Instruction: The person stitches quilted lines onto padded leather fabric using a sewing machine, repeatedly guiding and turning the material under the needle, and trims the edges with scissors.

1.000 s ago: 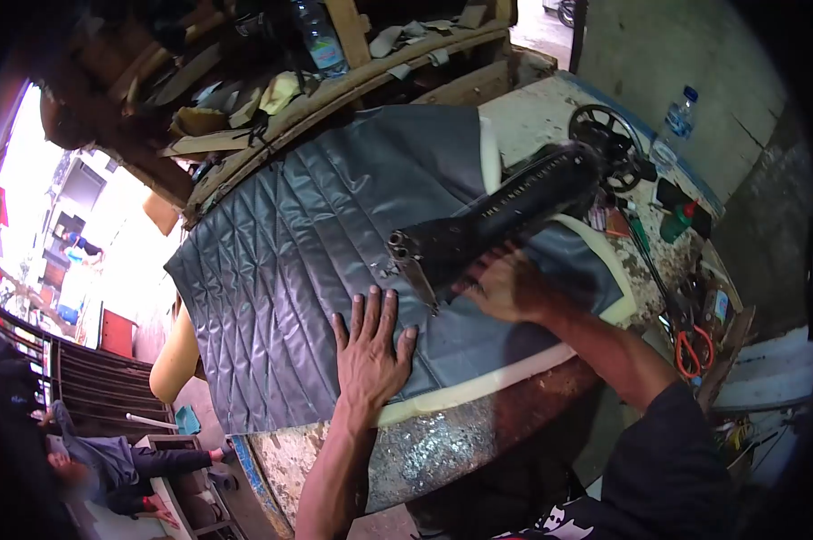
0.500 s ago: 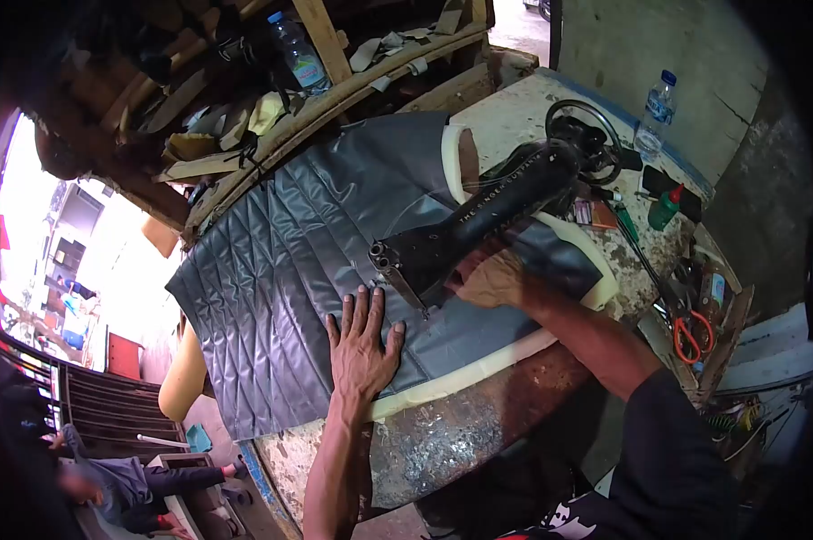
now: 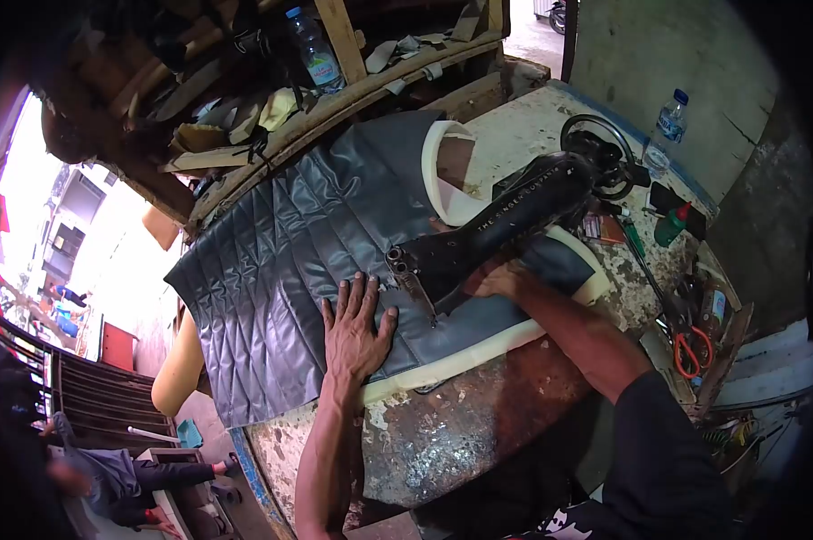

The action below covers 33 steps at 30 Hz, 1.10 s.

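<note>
A grey quilted sheet (image 3: 271,270) with pale foam along its edge (image 3: 465,358) lies across the worn table. My left hand (image 3: 356,333) rests flat on it, fingers spread, left of the needle end of a black sewing machine (image 3: 505,216). Beneath the machine's arm, my right hand (image 3: 495,277) reaches in over the sheet. Its fingertips are hidden behind the machine and in shadow, so their grip does not show.
Scissors with orange handles (image 3: 692,353), a green bottle (image 3: 672,225) and a water bottle (image 3: 666,135) are at the right. Wooden shelving (image 3: 370,85) holds scraps behind the sheet. A person (image 3: 109,477) sits at the lower left.
The camera view has shifted slightly. My right hand is further under the machine's arm, and the foam edge behind the machine has bent into a rounder curl. My left hand stays flat.
</note>
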Tool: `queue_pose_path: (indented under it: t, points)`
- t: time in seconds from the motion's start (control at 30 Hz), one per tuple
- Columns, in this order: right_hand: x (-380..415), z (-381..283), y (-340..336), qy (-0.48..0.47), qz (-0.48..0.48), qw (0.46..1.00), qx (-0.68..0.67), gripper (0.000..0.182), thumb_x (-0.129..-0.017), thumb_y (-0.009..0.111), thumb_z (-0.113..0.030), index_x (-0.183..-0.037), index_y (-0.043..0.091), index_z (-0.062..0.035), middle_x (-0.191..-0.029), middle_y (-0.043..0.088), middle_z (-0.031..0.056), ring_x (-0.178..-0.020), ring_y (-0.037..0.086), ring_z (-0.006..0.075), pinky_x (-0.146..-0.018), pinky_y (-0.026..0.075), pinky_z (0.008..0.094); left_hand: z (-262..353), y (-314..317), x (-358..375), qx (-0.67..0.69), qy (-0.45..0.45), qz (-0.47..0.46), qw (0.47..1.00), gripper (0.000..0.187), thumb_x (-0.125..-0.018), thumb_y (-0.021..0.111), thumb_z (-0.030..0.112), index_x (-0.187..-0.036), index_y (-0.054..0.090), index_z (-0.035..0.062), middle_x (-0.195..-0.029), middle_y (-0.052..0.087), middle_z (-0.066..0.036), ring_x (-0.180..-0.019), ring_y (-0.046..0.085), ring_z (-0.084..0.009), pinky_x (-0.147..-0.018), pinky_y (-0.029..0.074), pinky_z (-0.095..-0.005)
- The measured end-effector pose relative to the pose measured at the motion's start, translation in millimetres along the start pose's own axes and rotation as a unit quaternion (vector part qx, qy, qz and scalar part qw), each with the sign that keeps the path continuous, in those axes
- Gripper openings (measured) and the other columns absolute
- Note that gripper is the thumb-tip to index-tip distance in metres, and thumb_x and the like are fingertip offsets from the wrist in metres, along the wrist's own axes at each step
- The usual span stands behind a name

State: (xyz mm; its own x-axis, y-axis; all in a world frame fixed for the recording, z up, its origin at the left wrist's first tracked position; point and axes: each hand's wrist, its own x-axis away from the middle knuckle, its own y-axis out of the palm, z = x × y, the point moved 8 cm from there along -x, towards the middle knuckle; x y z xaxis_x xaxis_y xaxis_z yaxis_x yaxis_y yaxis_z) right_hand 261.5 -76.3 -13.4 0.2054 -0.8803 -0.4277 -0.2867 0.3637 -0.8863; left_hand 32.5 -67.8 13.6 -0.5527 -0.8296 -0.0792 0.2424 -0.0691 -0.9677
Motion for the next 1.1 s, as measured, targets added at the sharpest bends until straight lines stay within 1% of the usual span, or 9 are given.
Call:
queue_pose_path:
  t: [0.33,0.43,0.53,0.6,0.63,0.7,0.8,0.9,1.1]
  points:
    - [-25,-8,-2,-0.062,-0.089,0.979,-0.17,0.058,-0.103,0.057,-0.03,-0.155,0.043,-0.0075,-0.149,0.057,0.0086,-0.136,0.052,0.0202,-0.12,0.036,0.033,-18,0,-21,0.015,0.007,0.012,1.0,0.067,-0.102,0.052,0.049,-0.16,0.042,0.0178,-0.169,0.033,-0.01,-0.157,0.025,-0.035,-0.128,0.011,-0.0579]
    - [-23,8,18,0.109,-0.181,0.862,-0.462,0.058,-0.103,0.058,-0.023,-0.156,0.042,-0.0064,-0.15,0.056,0.0086,-0.134,0.053,0.0181,-0.119,0.037,0.0299,-22,-1,-26,0.014,0.008,0.012,1.0,0.067,-0.102,0.053,0.049,-0.16,0.043,0.0179,-0.168,0.034,-0.01,-0.157,0.025,-0.0349,-0.128,0.011,-0.0579]
    - [-25,17,27,0.023,-0.129,0.897,-0.423,0.061,-0.101,0.058,-0.017,-0.159,0.04,-0.0073,-0.151,0.055,0.011,-0.135,0.053,0.0193,-0.119,0.038,0.0318,-26,-1,-31,0.021,0.013,0.015,1.0,0.066,-0.101,0.055,0.048,-0.159,0.044,0.0174,-0.168,0.035,-0.01,-0.157,0.026,-0.0349,-0.128,0.011,-0.0578]
    - [-29,11,1,-0.052,-0.016,0.998,-0.018,0.067,-0.099,0.061,-0.02,-0.161,0.037,-0.0122,-0.155,0.051,0.0134,-0.138,0.053,0.0242,-0.119,0.038,0.0368,-29,-3,-33,0.031,0.014,0.019,0.999,0.066,-0.101,0.055,0.047,-0.158,0.045,0.017,-0.168,0.035,-0.01,-0.157,0.026,-0.0349,-0.128,0.011,-0.0578]
    - [-34,13,-1,-0.054,-0.016,0.998,-0.018,0.067,-0.099,0.061,-0.02,-0.161,0.037,-0.0122,-0.155,0.051,0.0134,-0.138,0.053,0.0242,-0.119,0.038,0.0368,-30,-4,-37,0.04,0.018,0.022,0.999,0.065,-0.101,0.056,0.047,-0.158,0.046,0.0163,-0.168,0.036,-0.011,-0.157,0.026,-0.0349,-0.128,0.011,-0.0578]
    - [-37,15,4,-0.036,-0.059,0.975,-0.211,0.066,-0.098,0.063,-0.034,-0.159,0.044,-0.0174,-0.156,0.051,0.0175,-0.142,0.051,0.0322,-0.12,0.035,0.0447,-35,-2,-38,0.05,0.018,0.021,0.998,0.065,-0.101,0.056,0.047,-0.157,0.047,0.0157,-0.167,0.036,-0.011,-0.157,0.026,-0.035,-0.128,0.011,-0.0578]
    - [-43,18,3,0.051,-0.082,0.993,-0.07,0.064,-0.098,0.061,-0.049,-0.155,0.051,-0.0203,-0.153,0.053,0.0196,-0.144,0.048,0.0376,-0.121,0.033,0.0495,-39,-4,-44,0.071,0.019,0.031,0.997,0.063,-0.101,0.056,0.047,-0.154,0.051,0.0138,-0.166,0.039,-0.012,-0.157,0.027,-0.0351,-0.127,0.011,-0.0578]
    - [-55,12,-1,-0.036,0.016,0.999,-0.025,0.066,-0.101,0.056,-0.056,-0.154,0.052,-0.0167,-0.138,0.064,0.0235,-0.139,0.052,0.0385,-0.115,0.038,0.0508,-43,-6,-47,0.097,0.014,0.034,0.995,0.054,-0.101,0.055,0.034,-0.151,0.055,0.0123,-0.163,0.042,-0.014,-0.157,0.028,-0.0342,-0.128,0.012,-0.0552]
    - [-64,16,0,0.026,-0.049,0.996,-0.063,0.066,-0.101,0.056,-0.057,-0.154,0.052,-0.017,-0.135,0.064,0.0265,-0.136,0.054,0.0414,-0.114,0.04,0.0528,-62,-10,-58,0.186,0.007,0.095,0.978,0.047,-0.104,0.053,0.038,-0.137,0.067,0.0072,-0.153,0.054,-0.016,-0.152,0.038,-0.0352,-0.127,0.016,-0.0567]
